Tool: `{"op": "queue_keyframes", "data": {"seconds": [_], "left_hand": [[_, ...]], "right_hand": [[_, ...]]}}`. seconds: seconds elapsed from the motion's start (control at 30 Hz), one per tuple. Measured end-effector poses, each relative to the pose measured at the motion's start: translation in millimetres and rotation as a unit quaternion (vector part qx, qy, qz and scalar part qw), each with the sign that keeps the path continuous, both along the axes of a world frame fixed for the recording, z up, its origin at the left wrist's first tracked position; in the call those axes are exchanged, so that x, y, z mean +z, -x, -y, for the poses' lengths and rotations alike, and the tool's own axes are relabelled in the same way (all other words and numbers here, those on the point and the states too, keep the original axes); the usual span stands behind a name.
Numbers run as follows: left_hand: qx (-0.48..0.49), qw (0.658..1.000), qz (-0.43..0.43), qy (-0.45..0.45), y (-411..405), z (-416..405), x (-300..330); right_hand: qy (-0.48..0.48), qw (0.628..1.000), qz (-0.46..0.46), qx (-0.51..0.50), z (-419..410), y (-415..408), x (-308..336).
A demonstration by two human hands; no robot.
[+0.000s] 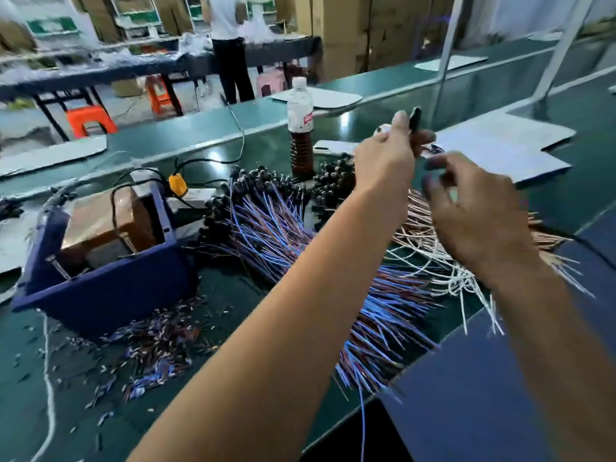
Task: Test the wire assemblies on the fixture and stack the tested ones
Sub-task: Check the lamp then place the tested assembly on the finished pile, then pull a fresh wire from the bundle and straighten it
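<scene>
Up above the green desk [186,128], toward its far edge: one wire assembly [415,119], dark end pointing up, pinched in the left hand [386,158] between thumb and curled fingers. Just to the right and slightly nearer, the right hand [480,208], blurred, fingers loosely curled close to the assembly; whether touching it, cannot tell. Beneath both forearms, a fanned pile of blue-and-brown wire assemblies [266,228] across the middle of the desk, with a second pile of white and tan wires [443,258] toward the right edge. Behind the piles, a bottle [300,128] standing upright. Toward the left edge, a blue box fixture [100,258], open-topped, with cut wire scraps [156,345] scattered along its near side.
</scene>
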State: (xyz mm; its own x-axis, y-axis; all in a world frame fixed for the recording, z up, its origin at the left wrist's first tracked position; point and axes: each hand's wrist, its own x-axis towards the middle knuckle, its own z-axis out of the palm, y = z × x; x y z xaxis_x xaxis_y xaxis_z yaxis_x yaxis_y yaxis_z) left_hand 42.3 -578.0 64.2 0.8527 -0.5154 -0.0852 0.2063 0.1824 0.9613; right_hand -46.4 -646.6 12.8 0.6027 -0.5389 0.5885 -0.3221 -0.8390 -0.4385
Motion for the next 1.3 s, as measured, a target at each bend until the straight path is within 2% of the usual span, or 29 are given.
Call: {"op": "queue_keyframes", "data": {"seconds": [0.03,0.1,0.17,0.23,0.27,0.33,0.4,0.5,0.57,0.67,0.73,0.8,0.87,0.93,1.07,1.1,1.17,1.23,1.3], "left_hand": [[-0.005,1.0,-0.014,0.026,3.0,7.2,-1.3],[-0.025,0.994,-0.057,0.09,6.8,15.9,-2.6],[-0.044,0.978,-0.11,0.17,5.0,17.7,-0.8],[-0.061,0.958,-0.161,0.23,2.6,17.5,5.3],[-0.068,0.95,-0.177,0.246,2.4,16.3,9.1],[-0.084,0.941,-0.193,0.266,4.1,14.6,18.0],[-0.097,0.94,-0.178,0.274,7.6,15.7,25.8],[-0.102,0.942,-0.162,0.277,9.1,19.1,33.1],[-0.105,0.935,-0.173,0.293,5.8,21.6,36.2],[-0.074,0.944,-0.172,0.271,-4.5,24.0,30.3],[-0.031,0.969,-0.142,0.202,-9.9,26.6,16.8],[0.009,0.985,-0.104,0.137,-15.4,30.5,-2.7],[0.033,0.991,-0.097,0.09,-22.0,34.4,-22.9],[0.04,0.988,-0.132,0.067,-28.4,36.5,-37.1],[0.041,0.986,-0.155,0.05,-38.3,41.5,-51.7],[0.041,0.986,-0.153,0.042,-38.8,42.2,-53.5],[0.052,0.986,-0.159,0.03,-38.3,42.4,-56.5],[0.078,0.982,-0.172,0.024,-39.6,41.5,-60.1],[0.11,0.977,-0.181,0.008,-41.7,41.2,-61.5]], "right_hand": [[-0.055,0.997,-0.041,0.018,4.1,-3.0,-1.0],[-0.168,0.982,-0.038,0.079,10.7,-1.3,-0.4],[-0.196,0.971,-0.001,0.134,18.1,4.2,0.4],[-0.178,0.97,0.027,0.162,25.4,10.4,3.2],[-0.184,0.967,0.041,0.17,27.2,13.1,6.5],[-0.256,0.944,0.102,0.179,30.7,14.7,13.6],[-0.293,0.929,0.139,0.179,34.3,11.1,21.1],[-0.336,0.902,0.154,0.223,33.8,6.3,32.4],[-0.346,0.902,0.157,0.206,38.5,9.0,36.3],[-0.297,0.929,0.144,0.166,56.0,17.4,40.2],[-0.209,0.967,0.072,0.126,67.3,20.1,43.2],[-0.154,0.984,-0.015,0.088,77.0,18.6,41.8],[-0.233,0.965,-0.066,0.104,84.6,15.4,32.0],[-0.278,0.945,-0.117,0.123,91.6,14.0,20.3],[-0.228,0.946,-0.195,0.12,111.5,19.2,9.1],[-0.201,0.949,-0.215,0.114,114.8,20.1,9.7],[-0.082,0.963,-0.249,0.066,119.5,17.7,7.4],[0.031,0.975,-0.221,-0.002,118.4,10.4,-0.1],[0.079,0.974,-0.21,-0.017,109.5,2.5,-13.5]]}}
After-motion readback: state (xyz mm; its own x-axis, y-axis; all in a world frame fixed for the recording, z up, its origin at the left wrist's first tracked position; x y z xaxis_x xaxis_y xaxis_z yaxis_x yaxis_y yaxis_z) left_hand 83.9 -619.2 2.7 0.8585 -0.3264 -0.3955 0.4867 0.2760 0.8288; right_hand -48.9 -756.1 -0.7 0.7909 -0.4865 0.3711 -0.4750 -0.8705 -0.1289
